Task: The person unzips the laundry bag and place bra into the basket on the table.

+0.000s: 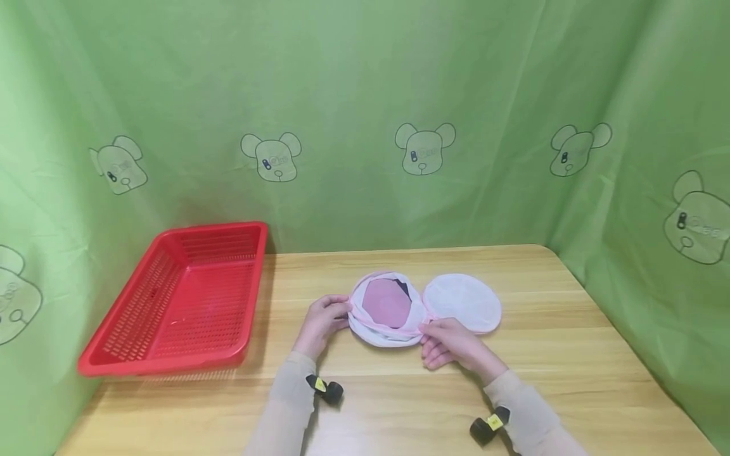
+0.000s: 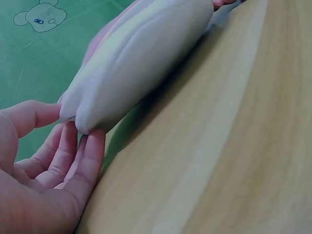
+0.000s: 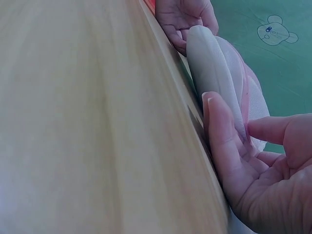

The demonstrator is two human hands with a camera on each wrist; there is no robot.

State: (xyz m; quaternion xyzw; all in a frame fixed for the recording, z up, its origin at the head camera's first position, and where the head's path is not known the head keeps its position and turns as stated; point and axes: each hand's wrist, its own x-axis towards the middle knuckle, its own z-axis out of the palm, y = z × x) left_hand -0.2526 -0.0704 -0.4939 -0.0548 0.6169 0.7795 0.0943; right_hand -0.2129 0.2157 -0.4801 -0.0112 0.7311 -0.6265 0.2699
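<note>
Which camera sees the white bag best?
The head view: it looks down into the open white bag. The left wrist view shows mostly its side, partly cut off; the right wrist view, its side and pink trim.

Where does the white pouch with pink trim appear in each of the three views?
Head: the pouch sits just right of centre, below mid-height, between the left hand and the right hand.
Left wrist: upper middle, slanting up to the right, cut by the top edge.
Right wrist: upper half, right of centre.
Shared landmark: the patterned green curtain.
</note>
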